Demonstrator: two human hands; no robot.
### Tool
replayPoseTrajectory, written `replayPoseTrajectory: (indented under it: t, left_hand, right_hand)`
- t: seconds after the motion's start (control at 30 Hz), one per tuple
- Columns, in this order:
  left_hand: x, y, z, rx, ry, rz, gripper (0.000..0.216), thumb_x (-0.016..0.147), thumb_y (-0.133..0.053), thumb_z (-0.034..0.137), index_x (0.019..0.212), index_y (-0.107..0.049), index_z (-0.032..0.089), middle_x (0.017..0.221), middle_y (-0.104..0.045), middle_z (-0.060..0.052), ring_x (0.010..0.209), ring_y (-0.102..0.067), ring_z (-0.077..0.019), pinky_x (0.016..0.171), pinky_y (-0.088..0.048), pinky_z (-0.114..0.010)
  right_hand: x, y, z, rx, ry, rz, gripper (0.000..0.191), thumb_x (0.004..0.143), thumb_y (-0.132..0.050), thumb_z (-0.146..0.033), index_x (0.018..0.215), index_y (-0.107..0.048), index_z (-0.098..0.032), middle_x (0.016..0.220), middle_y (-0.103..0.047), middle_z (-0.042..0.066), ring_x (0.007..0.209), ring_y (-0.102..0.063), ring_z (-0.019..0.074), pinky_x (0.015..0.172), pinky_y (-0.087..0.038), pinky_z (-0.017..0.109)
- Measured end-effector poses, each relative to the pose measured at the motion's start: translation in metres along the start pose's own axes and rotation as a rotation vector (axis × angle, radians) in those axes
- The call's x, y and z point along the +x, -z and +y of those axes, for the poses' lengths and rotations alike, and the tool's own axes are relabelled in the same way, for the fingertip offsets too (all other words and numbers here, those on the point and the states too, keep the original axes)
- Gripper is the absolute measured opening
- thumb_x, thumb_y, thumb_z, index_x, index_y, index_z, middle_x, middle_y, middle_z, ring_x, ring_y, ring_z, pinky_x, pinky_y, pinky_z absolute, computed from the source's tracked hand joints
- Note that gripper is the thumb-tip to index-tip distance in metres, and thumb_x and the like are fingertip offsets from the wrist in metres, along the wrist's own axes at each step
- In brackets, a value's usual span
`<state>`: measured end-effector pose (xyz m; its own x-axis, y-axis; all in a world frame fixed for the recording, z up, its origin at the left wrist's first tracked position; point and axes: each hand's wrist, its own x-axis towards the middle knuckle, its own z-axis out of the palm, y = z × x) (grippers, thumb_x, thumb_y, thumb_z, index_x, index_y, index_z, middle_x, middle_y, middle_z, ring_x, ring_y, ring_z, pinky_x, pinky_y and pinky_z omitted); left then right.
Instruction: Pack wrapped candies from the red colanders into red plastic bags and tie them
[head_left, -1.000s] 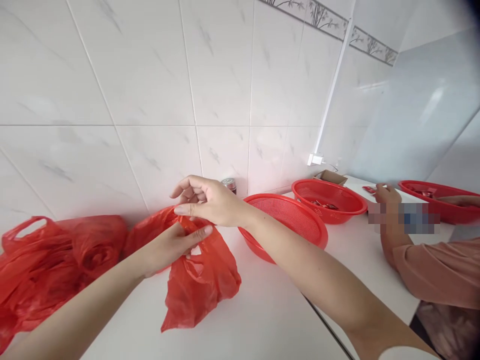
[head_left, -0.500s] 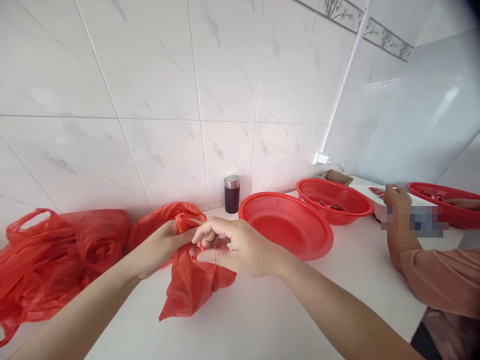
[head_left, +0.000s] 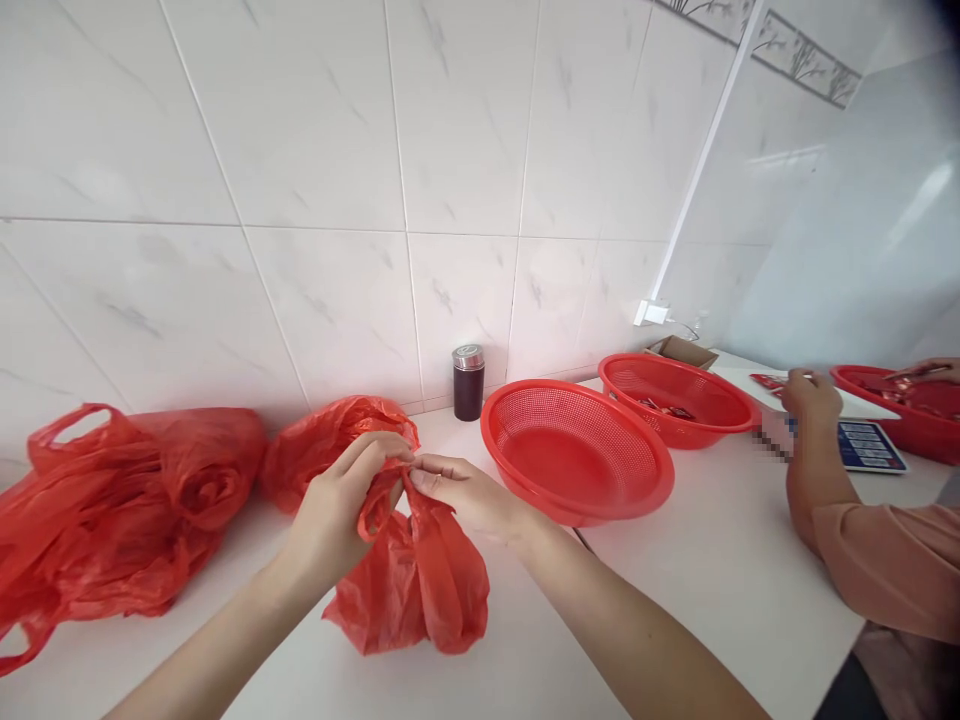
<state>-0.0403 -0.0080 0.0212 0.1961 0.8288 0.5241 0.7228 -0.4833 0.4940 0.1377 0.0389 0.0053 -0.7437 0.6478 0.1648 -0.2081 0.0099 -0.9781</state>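
Observation:
A red plastic bag (head_left: 420, 590) hangs low over the white table, its top gathered between my two hands. My left hand (head_left: 349, 490) is closed on one side of the bag's top, where a loop of plastic shows beside the fingers. The thumb and fingers of my right hand (head_left: 465, 495) pinch the other side, close to the left fingertips. What the bag holds, if anything, cannot be seen. Just behind my left hand lies another red plastic bag (head_left: 330, 440), and a large pile of red plastic bags (head_left: 142, 510) sits further left.
Right of my hands stands a red perforated basket (head_left: 577, 450). Behind it are a second red basket (head_left: 675, 395) with small packets and a cardboard box (head_left: 682, 352). A dark jar (head_left: 469, 385) stands by the wall. At right, a co-worker's arm (head_left: 817, 450) reaches beside a scale (head_left: 870, 445).
My hands have drawn the bag's top up and together, and the right fingers now pinch it. The bag's body hangs fuller and further right. The view has shifted slightly.

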Motion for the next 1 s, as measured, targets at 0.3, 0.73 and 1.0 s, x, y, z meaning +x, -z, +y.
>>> replayPoseTrajectory:
  t: [0.3, 0.73, 1.0]
  left_hand:
    - [-0.068, 0.005, -0.035, -0.122, 0.336, -0.278, 0.04, 0.096, -0.036, 0.048, 0.089, -0.068, 0.025, 0.083, -0.071, -0.005, 0.072, -0.061, -0.0217, 0.07, -0.05, -0.031]
    - [-0.085, -0.088, -0.051, -0.07, 0.676, 0.248, 0.045, 0.099, -0.02, 0.053, 0.116, -0.051, 0.024, 0.123, -0.062, -0.008, 0.112, -0.059, -0.0225, 0.093, -0.047, -0.034]
    - [-0.066, -0.085, -0.094, 0.206, 0.751, -0.085, 0.04, 0.098, -0.023, 0.046, 0.102, -0.058, 0.027, 0.089, -0.071, -0.008, 0.082, -0.064, -0.0285, 0.069, -0.043, -0.036]
  right_hand:
    - [-0.038, 0.014, 0.041, -0.184, -0.043, 0.268, 0.035, 0.086, -0.063, -0.047, 0.075, -0.044, -0.02, 0.079, -0.063, -0.001, 0.077, -0.063, 0.0151, 0.072, -0.049, 0.03]
    - [-0.008, -0.016, 0.114, -0.842, 0.004, 0.665, 0.037, 0.088, -0.054, -0.051, 0.108, -0.043, -0.023, 0.107, -0.066, 0.008, 0.098, -0.065, 0.0266, 0.082, -0.049, 0.039]
    - [0.002, 0.023, 0.138, -0.844, -0.18, 0.658, 0.01, 0.092, -0.046, -0.031, 0.098, -0.04, -0.027, 0.098, -0.07, 0.001, 0.087, -0.069, 0.0199, 0.073, -0.048, 0.03]
